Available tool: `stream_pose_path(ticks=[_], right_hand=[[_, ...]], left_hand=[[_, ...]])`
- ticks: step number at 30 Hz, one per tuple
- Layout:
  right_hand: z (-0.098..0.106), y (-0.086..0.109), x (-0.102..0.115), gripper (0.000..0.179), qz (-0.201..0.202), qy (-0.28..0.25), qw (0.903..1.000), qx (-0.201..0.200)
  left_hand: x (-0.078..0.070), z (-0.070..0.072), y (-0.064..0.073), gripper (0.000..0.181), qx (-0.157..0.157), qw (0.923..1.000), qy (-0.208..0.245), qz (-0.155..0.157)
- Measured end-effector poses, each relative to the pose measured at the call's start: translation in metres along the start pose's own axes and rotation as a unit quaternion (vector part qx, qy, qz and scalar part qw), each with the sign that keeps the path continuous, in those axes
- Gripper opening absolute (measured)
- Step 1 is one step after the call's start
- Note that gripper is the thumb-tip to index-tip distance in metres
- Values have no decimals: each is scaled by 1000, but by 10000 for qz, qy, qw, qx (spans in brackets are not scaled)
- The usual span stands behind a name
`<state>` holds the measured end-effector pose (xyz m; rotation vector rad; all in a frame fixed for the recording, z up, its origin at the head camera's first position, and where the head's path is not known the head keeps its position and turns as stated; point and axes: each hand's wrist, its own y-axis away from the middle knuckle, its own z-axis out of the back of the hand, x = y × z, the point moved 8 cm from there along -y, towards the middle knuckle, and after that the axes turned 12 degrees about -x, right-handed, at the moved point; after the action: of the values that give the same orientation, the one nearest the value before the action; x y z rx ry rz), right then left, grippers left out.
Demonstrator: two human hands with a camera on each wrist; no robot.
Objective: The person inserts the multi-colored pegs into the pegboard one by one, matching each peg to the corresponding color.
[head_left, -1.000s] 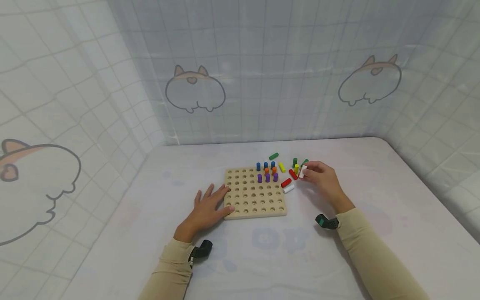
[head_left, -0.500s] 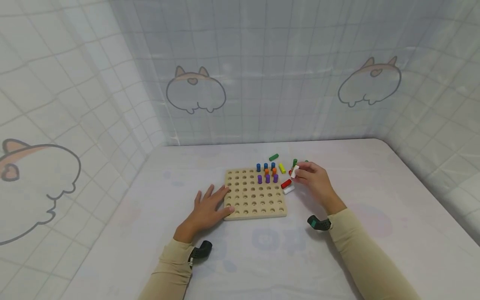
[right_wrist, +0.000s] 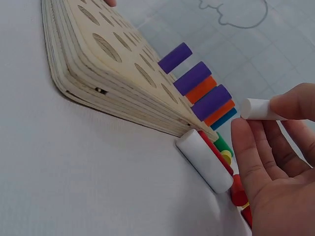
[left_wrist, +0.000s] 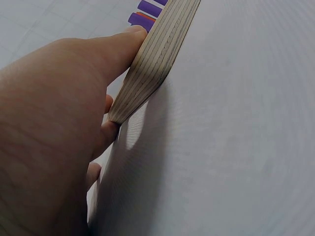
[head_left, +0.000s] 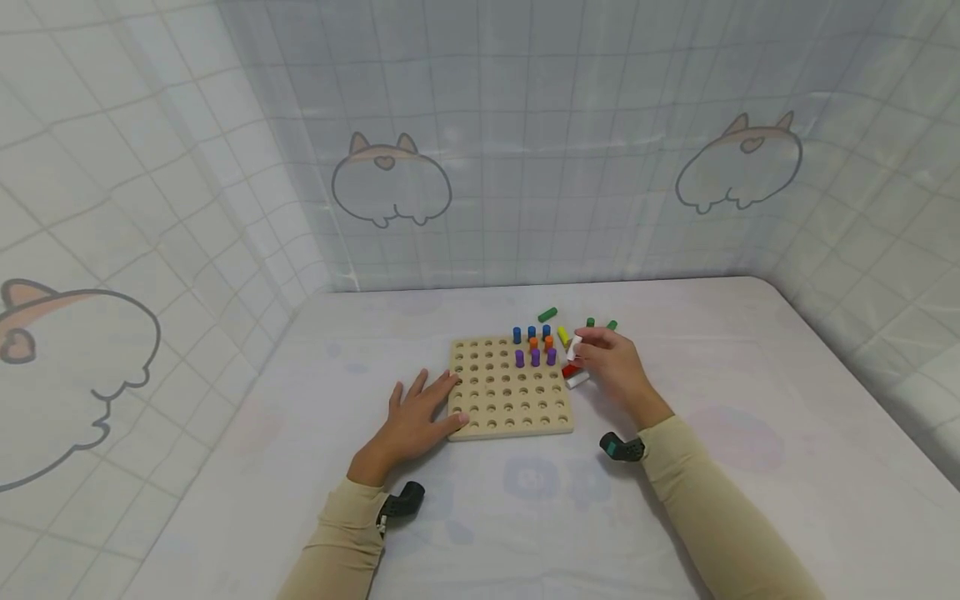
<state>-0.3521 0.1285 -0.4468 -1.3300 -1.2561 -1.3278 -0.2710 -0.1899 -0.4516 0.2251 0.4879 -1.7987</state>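
Note:
My right hand pinches a white peg between thumb and fingers, just right of a wooden pegboard. Fingers spread, my left hand rests at the board's left edge, its thumb and a fingertip on the wood. Blue pegs, two orange pegs and three purple pegs stand upright in holes at the board's back right. Under the right hand, another white peg lies on the table beside a red peg.
Loose green pegs lie behind the board, with more to the right. A yellow peg lies off the board's back right corner. Patterned cloth walls rise behind and at both sides of the table.
My right hand has moved left toward the board with the white peg, passing over the loose pegs and covering some of them. The left hand and the board have stayed put.

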Motion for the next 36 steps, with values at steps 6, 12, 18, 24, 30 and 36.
stream_pose_path(ticks=[6,12,18,24,30,36], right_hand=[[-3,1,-2,38,24,181,9998,18],[-7,3,-2,40,356,675,9968,225],[-12,7,-1,31,778,1287,9882,297],[-18,14,3,27,1032,1624,9808,325],[-23,16,1,26,1194,1698,9773,414],[-24,14,-3,22,1268,1948,9720,346]], left_hand=[[2,-2,-1,80,9,10000,3,-17],[1,-1,0,80,-15,10000,-33,-31],[-1,1,0,79,-60,9999,41,-96],[-1,0,1,79,-100,9998,68,-134],[2,0,0,80,-65,9999,67,-83],[4,-2,-1,80,-50,9999,79,-83]])
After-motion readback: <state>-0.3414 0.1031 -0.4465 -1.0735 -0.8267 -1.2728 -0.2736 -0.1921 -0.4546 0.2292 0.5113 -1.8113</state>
